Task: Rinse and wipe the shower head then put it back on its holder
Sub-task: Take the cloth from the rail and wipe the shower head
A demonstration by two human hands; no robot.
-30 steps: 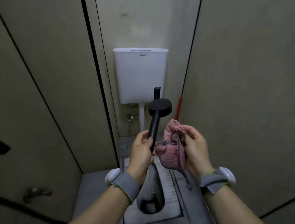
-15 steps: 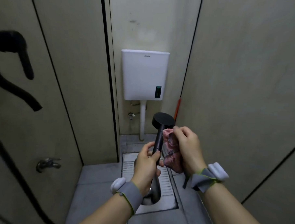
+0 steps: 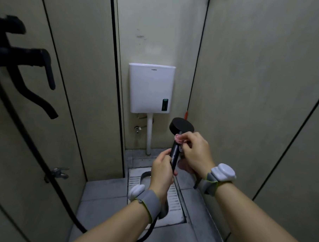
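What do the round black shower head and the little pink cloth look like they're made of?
The round black shower head looks like matte black plastic or coated metal: dull and even, with no bright glints; which one I cannot tell. The pink cloth, pressed to its neck by the right hand, looks like soft fuzzy terry or microfibre, bunched and nubbly.

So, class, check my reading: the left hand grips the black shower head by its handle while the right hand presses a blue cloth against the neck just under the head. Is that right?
Not quite: the cloth is pink, not blue, as the head view shows. The rest stands: the left hand grips the black shower head by its handle, and the right hand presses the cloth against the neck just under the head.
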